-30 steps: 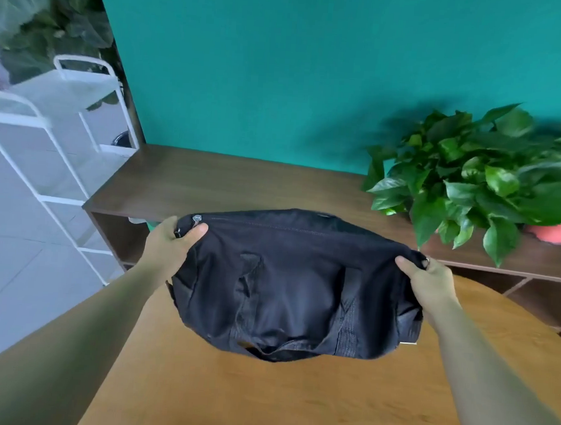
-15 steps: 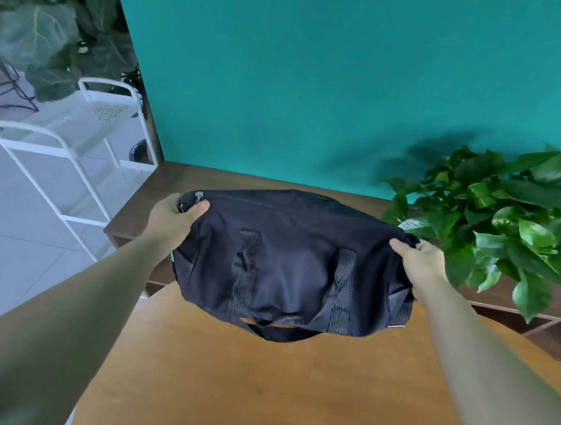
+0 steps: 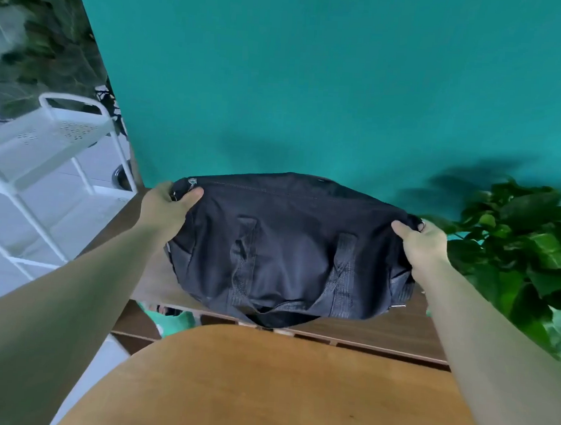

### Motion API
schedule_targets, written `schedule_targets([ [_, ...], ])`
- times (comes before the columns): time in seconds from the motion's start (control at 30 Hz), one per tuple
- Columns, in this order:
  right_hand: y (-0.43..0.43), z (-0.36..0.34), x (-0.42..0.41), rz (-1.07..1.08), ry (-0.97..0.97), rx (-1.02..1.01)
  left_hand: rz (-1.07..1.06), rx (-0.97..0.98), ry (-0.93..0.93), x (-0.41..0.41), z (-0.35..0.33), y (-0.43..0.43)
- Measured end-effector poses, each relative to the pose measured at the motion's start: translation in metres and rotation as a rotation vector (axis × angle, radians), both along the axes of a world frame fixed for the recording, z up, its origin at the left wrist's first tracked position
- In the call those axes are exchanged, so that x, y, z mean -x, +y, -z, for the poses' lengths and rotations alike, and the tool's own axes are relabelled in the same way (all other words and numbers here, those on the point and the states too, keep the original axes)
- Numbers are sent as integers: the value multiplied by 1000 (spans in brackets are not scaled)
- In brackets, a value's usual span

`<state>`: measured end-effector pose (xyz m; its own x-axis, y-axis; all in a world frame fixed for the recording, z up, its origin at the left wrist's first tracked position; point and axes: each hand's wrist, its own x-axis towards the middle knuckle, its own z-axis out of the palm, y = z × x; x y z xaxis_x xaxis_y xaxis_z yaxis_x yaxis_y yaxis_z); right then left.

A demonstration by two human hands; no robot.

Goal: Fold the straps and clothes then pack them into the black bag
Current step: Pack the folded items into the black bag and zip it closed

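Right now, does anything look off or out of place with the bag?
Nothing stands out. The black bag is held level in the air by its two ends, left hand and right hand, zipped shut, handles hanging down its front, no tear showing.

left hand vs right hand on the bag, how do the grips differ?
The left hand grips the black bag at its left end, thumb pointing right beside the zipper pull. The right hand grips the opposite end, thumb pointing left, and sits slightly lower in frame. Both pinch the fabric and hold the bag off the table.
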<state>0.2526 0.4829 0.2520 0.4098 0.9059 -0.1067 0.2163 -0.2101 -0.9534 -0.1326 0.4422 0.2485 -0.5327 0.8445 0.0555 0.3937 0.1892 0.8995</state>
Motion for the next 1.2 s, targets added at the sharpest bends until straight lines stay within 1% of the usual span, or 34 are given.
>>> schedule_targets([
  [0.17,41,37,12,30,-4,12,-14,13,7,-1,43,38],
  [0.37,65,91,10,60,-26,63,22,67,35,-8,101,68],
  [0.57,77,112,9,55,-67,78,-16,124,72,-11,120,90],
  [0.6,78,114,8,42,-93,85,-42,134,123,-14,120,91],
  [0.63,78,115,9,33,-167,95,-70,132,220,-18,120,90],
  [0.7,67,117,13,0,-468,62,-63,54,467,-30,121,78],
  [0.77,47,121,24,-125,-782,-76,102,-12,737,-48,126,55],
  [0.8,35,124,30,-241,-921,-114,214,-8,847,-57,130,43],
  [0.87,15,136,41,-492,-1137,-45,395,72,1007,-67,151,26],
  [0.93,6,154,45,-631,-1231,95,466,184,1090,-69,170,21],
  [1.0,9,167,45,-662,-1251,183,476,278,1133,-66,179,29],
  [1.1,22,174,47,-689,-1262,257,528,396,1179,-64,185,44],
  [1.2,29,177,48,-706,-1273,281,562,443,1215,-62,188,52],
])
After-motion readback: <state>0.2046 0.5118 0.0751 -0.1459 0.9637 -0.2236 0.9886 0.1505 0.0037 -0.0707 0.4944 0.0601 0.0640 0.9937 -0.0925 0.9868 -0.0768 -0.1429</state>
